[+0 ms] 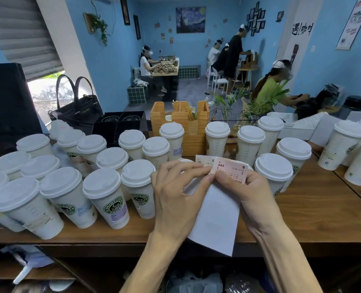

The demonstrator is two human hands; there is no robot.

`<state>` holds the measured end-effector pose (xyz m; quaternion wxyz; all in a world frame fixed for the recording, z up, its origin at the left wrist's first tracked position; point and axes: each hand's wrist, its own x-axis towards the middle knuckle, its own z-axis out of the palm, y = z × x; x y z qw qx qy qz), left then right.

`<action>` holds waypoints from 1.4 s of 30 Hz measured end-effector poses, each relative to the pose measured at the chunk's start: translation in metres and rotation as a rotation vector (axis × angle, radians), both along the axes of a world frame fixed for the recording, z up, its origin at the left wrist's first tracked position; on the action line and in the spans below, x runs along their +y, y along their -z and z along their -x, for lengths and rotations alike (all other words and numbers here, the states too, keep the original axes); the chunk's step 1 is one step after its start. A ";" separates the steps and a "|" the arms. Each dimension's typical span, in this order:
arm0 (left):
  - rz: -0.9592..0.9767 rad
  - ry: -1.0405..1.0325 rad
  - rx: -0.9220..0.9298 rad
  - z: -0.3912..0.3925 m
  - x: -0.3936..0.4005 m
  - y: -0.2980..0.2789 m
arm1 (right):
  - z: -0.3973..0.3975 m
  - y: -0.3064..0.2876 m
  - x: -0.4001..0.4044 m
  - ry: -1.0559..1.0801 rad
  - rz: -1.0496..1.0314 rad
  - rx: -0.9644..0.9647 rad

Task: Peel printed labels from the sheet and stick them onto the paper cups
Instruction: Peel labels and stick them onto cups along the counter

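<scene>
Counter (315, 210): "888" label (231, 170), "ENJOY LIFE" cups (109, 203).

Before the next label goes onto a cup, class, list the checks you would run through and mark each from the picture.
1. Both hands on the strip: left hand and right hand pinch the label strip. Ok.
2. Label corner lifted from the backing sheet: cannot tell.
3. Printed side faces up: ok.
4. Target cup chosen: none held. Not ok.
5. Unlabelled cup within reach: the lidded cup beside the right hand shows no label; its far side is hidden. Cannot tell.
</scene>
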<state>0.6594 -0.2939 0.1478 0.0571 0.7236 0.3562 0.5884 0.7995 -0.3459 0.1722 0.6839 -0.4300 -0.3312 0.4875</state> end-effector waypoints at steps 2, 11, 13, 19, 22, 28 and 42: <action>0.012 0.044 -0.021 -0.002 -0.002 0.000 | 0.002 0.000 0.002 0.037 0.004 -0.004; -0.006 0.028 -0.008 -0.003 -0.002 0.000 | 0.005 -0.004 0.000 0.057 -0.029 -0.045; -0.022 0.033 -0.016 -0.004 -0.003 0.001 | 0.005 -0.003 0.001 0.085 -0.019 -0.098; 0.014 0.034 -0.041 -0.002 -0.003 0.001 | 0.004 -0.006 -0.004 0.132 0.010 -0.196; -0.007 0.035 -0.018 -0.001 -0.003 0.001 | 0.004 -0.008 -0.007 0.082 0.007 -0.252; -0.035 0.033 0.007 -0.001 -0.002 0.000 | 0.004 -0.003 -0.003 0.042 -0.010 -0.300; -0.025 0.110 0.060 0.007 0.001 -0.003 | -0.005 -0.004 -0.003 -0.020 0.028 -0.379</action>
